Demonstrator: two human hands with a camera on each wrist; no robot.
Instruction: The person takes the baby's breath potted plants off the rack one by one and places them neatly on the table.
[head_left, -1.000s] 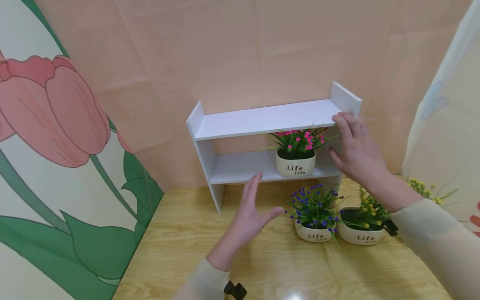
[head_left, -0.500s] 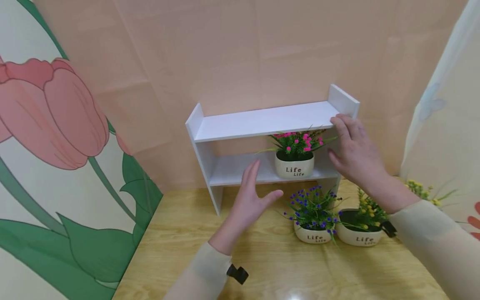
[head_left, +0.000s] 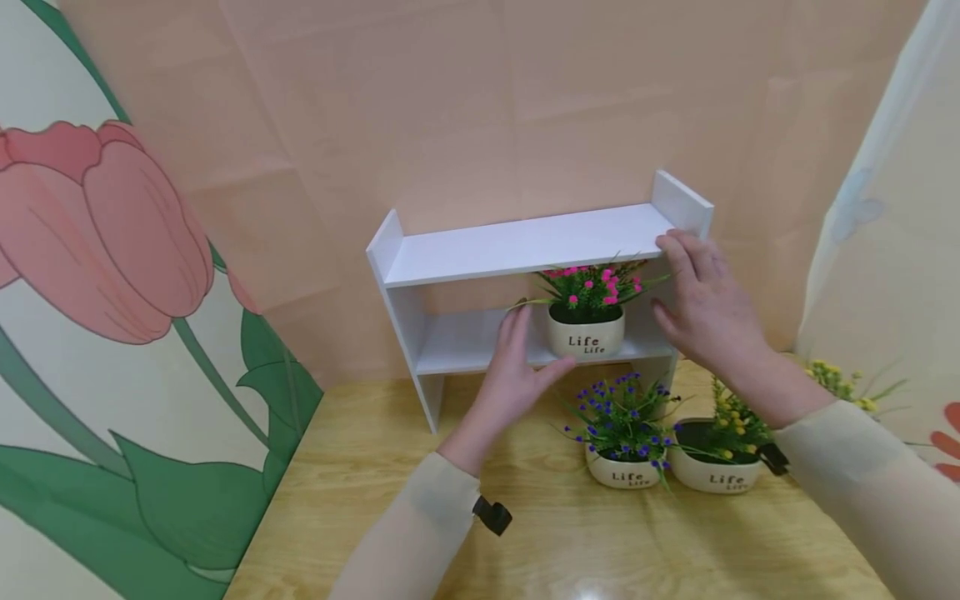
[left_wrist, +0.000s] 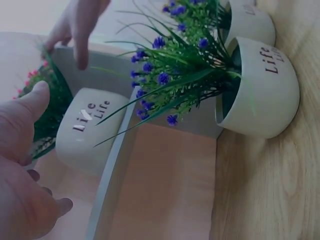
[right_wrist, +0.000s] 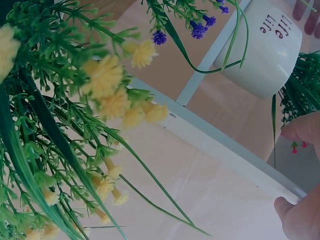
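On the middle board of a small white shelf (head_left: 480,250) stands a cream flowerpot (head_left: 585,335) of pink artificial flowers, lettered "Life". My left hand (head_left: 516,383) is beside the pot's left, its fingers reaching over the board and its thumb across the pot's lower front. In the left wrist view, the thumb and fingers stand apart beside the pot (left_wrist: 90,125). My right hand (head_left: 708,304) is at the shelf's upper right corner. Its fingertips touch the front edge of the top board, with the thumb lower, spread away from them, by the right side panel.
On the wooden table (head_left: 360,500), a pot of blue-purple flowers (head_left: 626,471) stands before the shelf's right end. Right of it is a pot of yellow flowers (head_left: 718,475), partly behind my right forearm. A tulip-printed panel (head_left: 142,242) stands at left; peach cloth (head_left: 450,108) hangs behind.
My left hand has moved up and to the right, from in front of the shelf to beside the pink-flowered pot. The right hand stays at the shelf's corner.
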